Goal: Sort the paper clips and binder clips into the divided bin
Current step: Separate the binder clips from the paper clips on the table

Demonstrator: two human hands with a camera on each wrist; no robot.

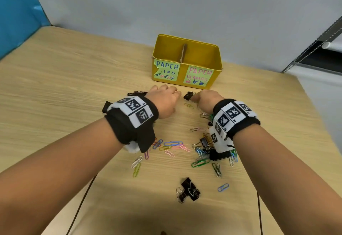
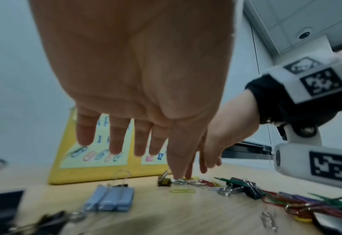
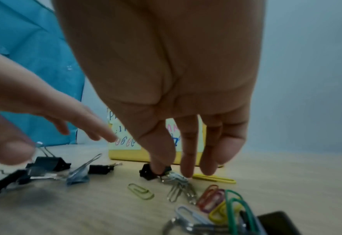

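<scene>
The yellow divided bin (image 1: 182,76) stands at the back, labelled for paper clips on the left and paper clamps on the right. Just in front of it a small black binder clip (image 1: 189,95) lies on the table. My right hand (image 1: 194,99) reaches down to it. In the right wrist view the thumb and forefinger (image 3: 187,168) pinch the binder clip (image 3: 147,172) at its silver wire handle. My left hand (image 1: 166,91) hovers just left of the clip. Its fingers (image 2: 118,139) hang straight and relaxed and hold nothing.
Coloured paper clips (image 1: 174,144) lie scattered between my forearms, with a mixed pile (image 1: 209,153) under the right wrist. Black binder clips (image 1: 188,190) sit near the front, and more (image 1: 137,93) lie beside the left hand. A blue binder clip (image 2: 110,200) lies under the left wrist.
</scene>
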